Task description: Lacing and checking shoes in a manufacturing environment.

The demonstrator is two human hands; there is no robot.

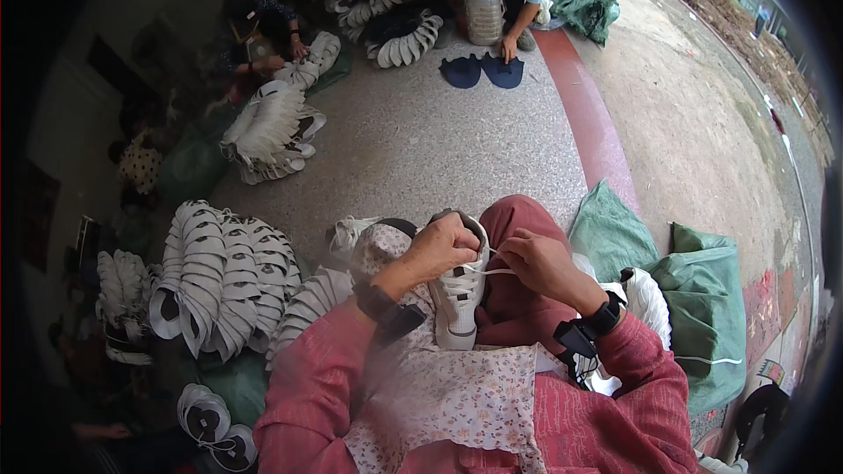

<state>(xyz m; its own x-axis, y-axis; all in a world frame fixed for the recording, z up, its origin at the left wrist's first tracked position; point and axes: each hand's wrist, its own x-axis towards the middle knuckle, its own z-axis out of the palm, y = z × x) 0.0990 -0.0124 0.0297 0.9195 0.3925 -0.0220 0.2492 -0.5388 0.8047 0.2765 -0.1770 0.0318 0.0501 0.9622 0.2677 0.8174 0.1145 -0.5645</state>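
White shoe (457,303) is in lap (507,325), toe twd body; L hand (443,244) has fingers curled at its ankle end, can't tell if clamped; R hand (546,265) has fingers seemingly pinched together on white lace (500,271). Prob best: steady shoe w/ L, draw lace evenly & flat, no twists

No legible lettering, apparently, in this view

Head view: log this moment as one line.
left hand: curled over opening of white lace-up shoe, grip unclear | right hand: holding thin white lace | shoe: toe toward white floral apron
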